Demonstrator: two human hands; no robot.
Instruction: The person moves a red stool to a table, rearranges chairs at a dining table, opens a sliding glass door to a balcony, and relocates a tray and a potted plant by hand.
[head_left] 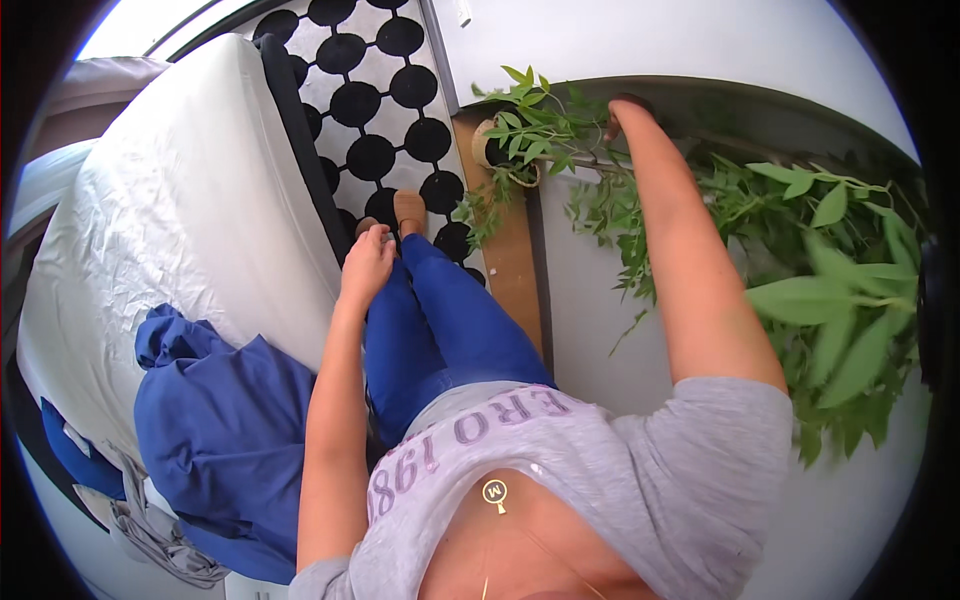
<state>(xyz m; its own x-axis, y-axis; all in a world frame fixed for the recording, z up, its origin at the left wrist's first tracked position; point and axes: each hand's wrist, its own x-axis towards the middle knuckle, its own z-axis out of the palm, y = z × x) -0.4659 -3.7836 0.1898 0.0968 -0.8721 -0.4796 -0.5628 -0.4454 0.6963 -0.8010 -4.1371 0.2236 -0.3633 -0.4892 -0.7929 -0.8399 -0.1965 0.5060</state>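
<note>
My left hand (370,262) hangs over my legs in blue trousers, near my feet. Its fingers are drawn together and curled. What they hold, if anything, does not show. On the right, my right arm stretches far out over a leafy green plant (655,215). My right hand (628,106) is bent at the wrist beside the upper stems, against a dark grey surface. Its fingers are mostly hidden and dim, so their grip cannot be made out. The plant's pot (487,142), light with a rope-like handle, stands left of that hand.
To the left is a bed with a shiny cream cover (200,190) and a crumpled blue cloth (225,430). A black-and-white circle-patterned rug (370,110) lies ahead. A wooden strip (508,270) edges a grey surface (600,320). Large leaves (840,310) hang close at the right.
</note>
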